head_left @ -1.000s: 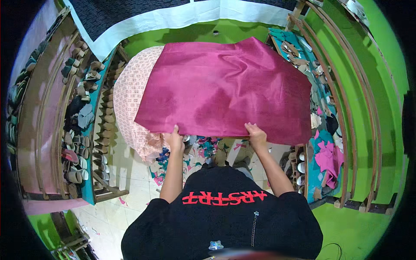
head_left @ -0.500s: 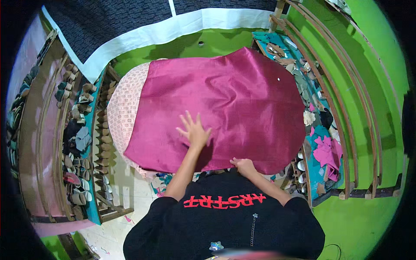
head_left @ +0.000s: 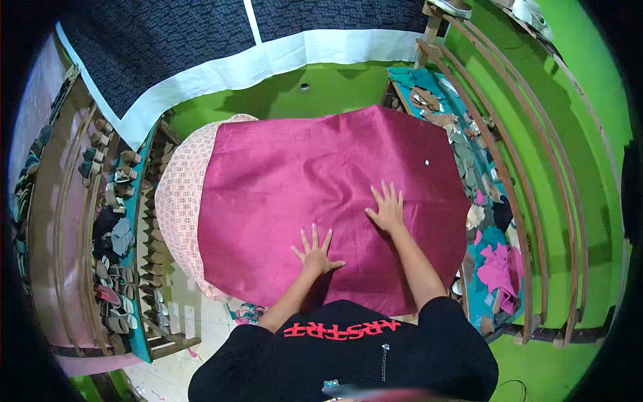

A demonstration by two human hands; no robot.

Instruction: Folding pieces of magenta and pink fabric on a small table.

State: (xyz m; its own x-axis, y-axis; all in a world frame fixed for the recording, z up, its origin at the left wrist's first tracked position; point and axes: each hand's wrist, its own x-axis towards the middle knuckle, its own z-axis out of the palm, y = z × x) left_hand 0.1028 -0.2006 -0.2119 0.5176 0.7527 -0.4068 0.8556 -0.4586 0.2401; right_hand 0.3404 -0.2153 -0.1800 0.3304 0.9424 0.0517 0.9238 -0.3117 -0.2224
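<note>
1. Magenta cloth point(head_left: 321, 201) lies spread flat over the patterned pad point(head_left: 179, 201) on the table.
2. Left hand point(head_left: 315, 251) and right hand point(head_left: 387, 211) rest on it palms down, fingers splayed, gripping nothing.
3. A second ago both hands pinched its near edge; now released, they press further in, apparently smoothing it.

A shoemaking workshop: wooden racks point(head_left: 114, 221) of cut sole pieces flank a fabric-covered worktable point(head_left: 181, 201)

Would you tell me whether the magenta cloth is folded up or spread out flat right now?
Spread out. The magenta cloth lies as one open sheet over the patterned surface, with the left hand and right hand pressed flat on it.
</note>
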